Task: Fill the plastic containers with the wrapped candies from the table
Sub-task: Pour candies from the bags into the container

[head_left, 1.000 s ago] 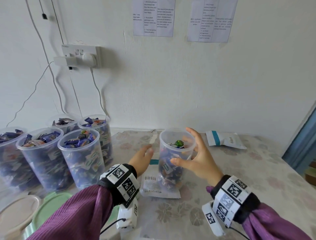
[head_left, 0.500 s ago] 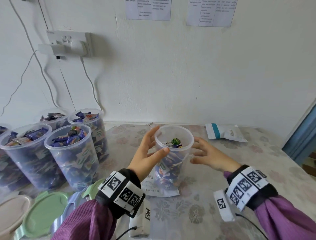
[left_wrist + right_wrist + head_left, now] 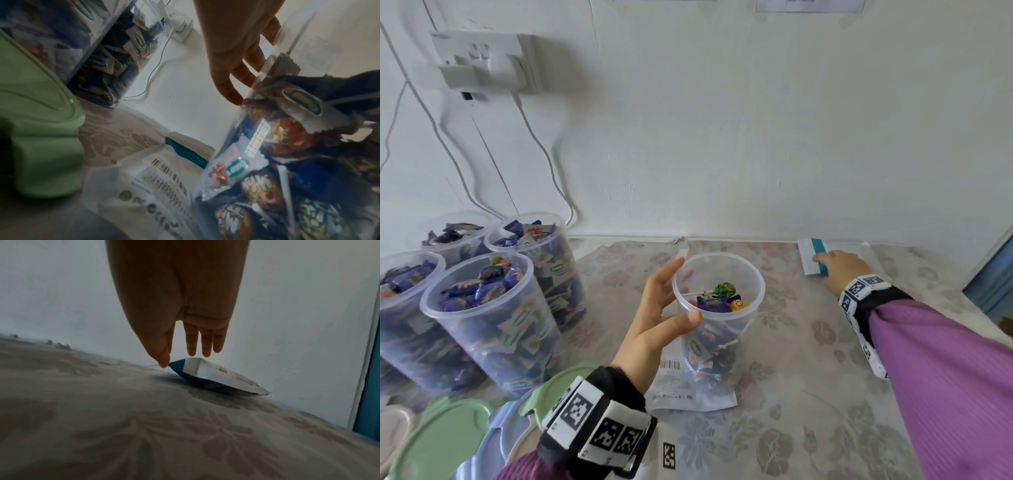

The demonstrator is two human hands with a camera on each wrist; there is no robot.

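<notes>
A clear plastic container (image 3: 743,329), partly filled with wrapped candies (image 3: 717,301), stands mid-table on a flat empty packet (image 3: 688,390). My left hand (image 3: 667,298) holds it near the rim, thumb in front and fingers along its left side; in the left wrist view the fingers (image 3: 236,68) lie against the container (image 3: 287,162). My right hand (image 3: 835,270) reaches to the far right. There its straight fingers hover over the teal end of a white packet (image 3: 873,250). In the right wrist view my right hand (image 3: 185,357) has its thumb tip touching that raised end of the packet (image 3: 222,378).
Several candy-filled containers (image 3: 489,318) stand in a cluster at the left, against the wall. Green and pale lids (image 3: 448,442) lie at the lower left. A wall socket (image 3: 482,65) with hanging cables is above them. A blue door frame (image 3: 993,284) borders the table's right end.
My right hand left the container and moved right to the white packet. My left hand came up from the table and took hold of the container's left side.
</notes>
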